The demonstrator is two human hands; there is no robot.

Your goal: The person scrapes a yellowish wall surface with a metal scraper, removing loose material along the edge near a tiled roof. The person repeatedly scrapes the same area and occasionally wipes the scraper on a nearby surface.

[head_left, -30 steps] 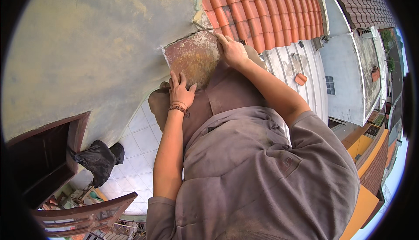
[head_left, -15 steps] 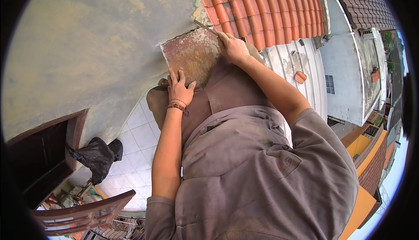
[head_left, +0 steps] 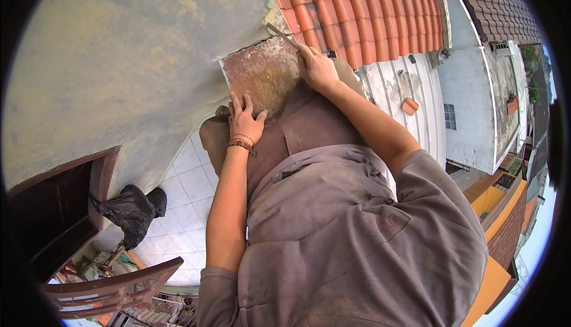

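My right hand (head_left: 318, 70) is closed round a narrow, flat metal tool (head_left: 282, 35). Its thin end points up and left, at the corner where the plastered wall (head_left: 154, 47) meets the tiled roof; the handle is hidden in my fingers, so its exact kind does not show. My left hand (head_left: 247, 119) lies with fingers spread on the near edge of a worn reddish-brown ledge (head_left: 262, 77). It holds nothing, and a dark cord bracelet circles the wrist. A crack runs along the seam between ledge and wall. My legs straddle the ledge.
Orange roof tiles (head_left: 363, 14) slope away ahead. A pale ribbed metal roof (head_left: 392, 89) lies lower right, with a loose tile piece (head_left: 410, 106) on it. Lower left are a dark doorway (head_left: 59, 214), a black plastic bag (head_left: 132, 213) and a white tiled floor (head_left: 184, 208) far below.
The tool's tip and my right hand have shifted very slightly at the wall corner. My left hand rests in the same spot on the ledge.
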